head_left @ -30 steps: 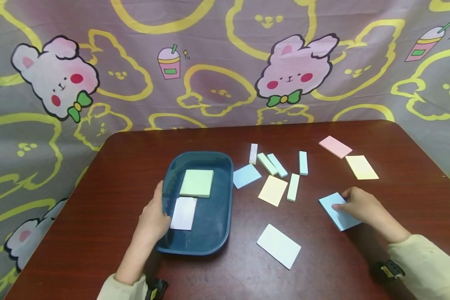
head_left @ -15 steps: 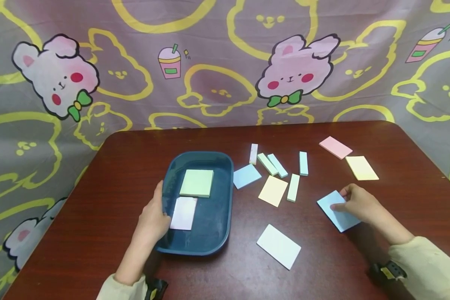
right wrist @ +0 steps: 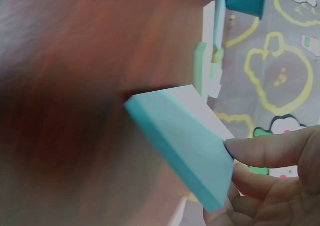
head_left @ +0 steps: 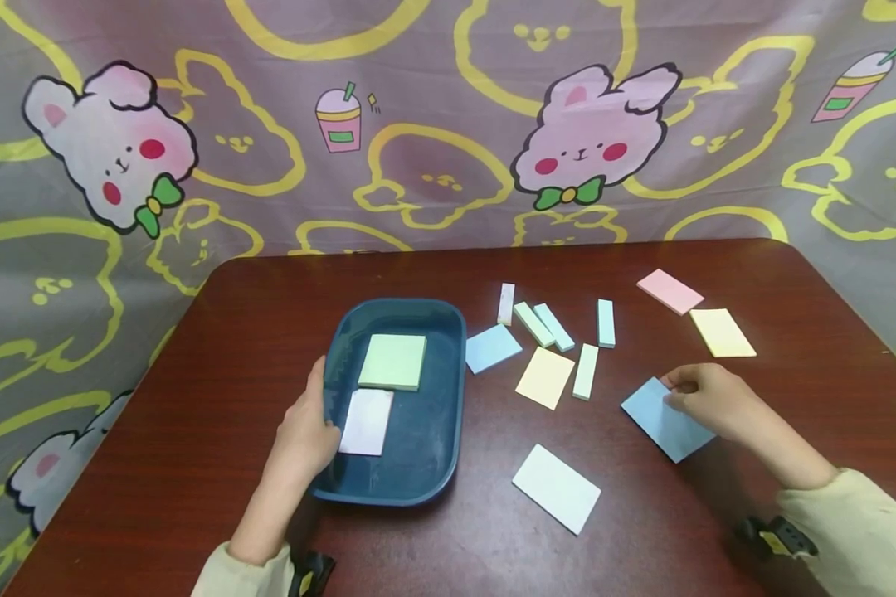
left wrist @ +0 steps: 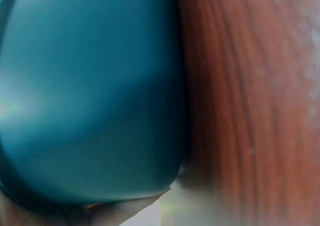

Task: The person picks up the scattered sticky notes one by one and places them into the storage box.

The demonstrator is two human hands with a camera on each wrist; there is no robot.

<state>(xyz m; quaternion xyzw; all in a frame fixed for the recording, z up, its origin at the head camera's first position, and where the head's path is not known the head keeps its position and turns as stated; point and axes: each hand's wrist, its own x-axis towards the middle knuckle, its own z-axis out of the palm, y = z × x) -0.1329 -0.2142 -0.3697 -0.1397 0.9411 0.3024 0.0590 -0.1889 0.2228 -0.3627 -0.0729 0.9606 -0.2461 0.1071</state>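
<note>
In the head view my left hand grips the left side of a dark teal plastic tray, thumb over the rim. Inside the tray lie a pale green sticky note pad and, nearer, a whitish one. The tray's smooth outer wall fills much of the left wrist view. Over on the right, my right hand pinches a blue sticky note pad by its far right edge. The right wrist view shows this pad as a thick block, tilted, between thumb and fingers.
Between tray and right hand lie another blue pad, a cream pad, a white pad and several narrow pads. Pink and yellow pads lie at the far right. A patterned cloth hangs behind the table.
My right hand has shifted slightly left with the blue pad, which has changed its tilt and looks darker. The left hand and tray stay in place.
</note>
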